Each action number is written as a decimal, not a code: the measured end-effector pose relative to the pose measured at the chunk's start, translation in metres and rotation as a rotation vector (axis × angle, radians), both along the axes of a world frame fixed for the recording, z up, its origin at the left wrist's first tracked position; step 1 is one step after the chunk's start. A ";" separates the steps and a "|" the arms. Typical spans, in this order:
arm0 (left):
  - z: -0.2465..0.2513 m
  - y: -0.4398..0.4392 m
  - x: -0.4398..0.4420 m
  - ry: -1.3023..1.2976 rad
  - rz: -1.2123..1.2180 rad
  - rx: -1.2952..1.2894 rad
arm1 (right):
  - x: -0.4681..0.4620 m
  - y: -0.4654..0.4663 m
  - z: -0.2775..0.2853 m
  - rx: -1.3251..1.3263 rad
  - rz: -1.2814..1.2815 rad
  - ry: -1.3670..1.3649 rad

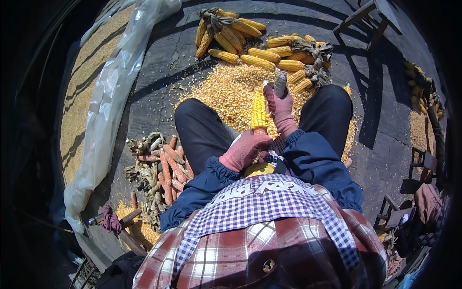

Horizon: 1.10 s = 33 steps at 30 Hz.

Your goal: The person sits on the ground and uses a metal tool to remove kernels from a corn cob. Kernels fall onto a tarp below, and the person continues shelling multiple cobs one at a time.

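Observation:
An ear of corn stands almost upright between my hands, yellow kernels on its upper part and bare pinkish cob low down. My left hand, in a pink work glove, grips it by that lower end. Right beside the ear, my gloved right hand is closed around a rough grey cylindrical piece; its material is unclear. Whether this piece touches the ear cannot be told. Beneath and beyond both hands spreads a heap of loose corn kernels, between my knees.
Tied bundles of corn ears and more ears lie beyond the heap. Stripped cobs and dry husks sit by my left leg. Plastic sheeting borders spread grain at left. A wooden stool stands at upper right.

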State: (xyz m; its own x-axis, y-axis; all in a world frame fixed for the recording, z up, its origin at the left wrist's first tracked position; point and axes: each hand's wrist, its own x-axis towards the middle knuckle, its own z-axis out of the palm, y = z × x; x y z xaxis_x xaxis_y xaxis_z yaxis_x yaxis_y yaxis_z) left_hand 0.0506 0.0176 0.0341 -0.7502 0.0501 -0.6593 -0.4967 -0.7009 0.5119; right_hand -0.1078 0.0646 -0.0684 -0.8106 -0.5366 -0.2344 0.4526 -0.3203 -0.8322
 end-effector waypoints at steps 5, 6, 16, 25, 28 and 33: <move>-0.034 -0.013 0.010 0.040 0.059 -0.440 | 0.009 0.001 0.035 -0.075 0.189 -0.410; -0.070 -0.015 0.012 0.038 0.044 -0.768 | 0.024 0.000 0.048 -0.118 0.179 -0.327; -0.030 -0.012 -0.004 0.109 -0.132 -0.971 | -0.025 -0.001 0.025 -0.108 0.033 -0.128; 0.005 -0.039 0.000 0.319 -0.136 -0.284 | -0.021 0.030 0.044 -0.212 0.127 -0.037; 0.017 -0.038 -0.018 0.253 -0.150 -0.358 | -0.024 0.031 0.042 -0.431 0.265 -0.250; 0.028 -0.027 -0.029 0.276 -0.139 -0.634 | -0.014 0.030 0.056 -0.561 0.490 -0.432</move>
State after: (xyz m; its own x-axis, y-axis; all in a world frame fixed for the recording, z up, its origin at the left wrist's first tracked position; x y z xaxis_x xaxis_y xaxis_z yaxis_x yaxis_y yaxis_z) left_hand 0.0216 -0.0091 0.0623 -0.9086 -0.1733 -0.3800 -0.3534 -0.1655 0.9207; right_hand -0.1221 0.0951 -0.0129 -0.3579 -0.9315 -0.0647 0.8879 -0.3181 -0.3325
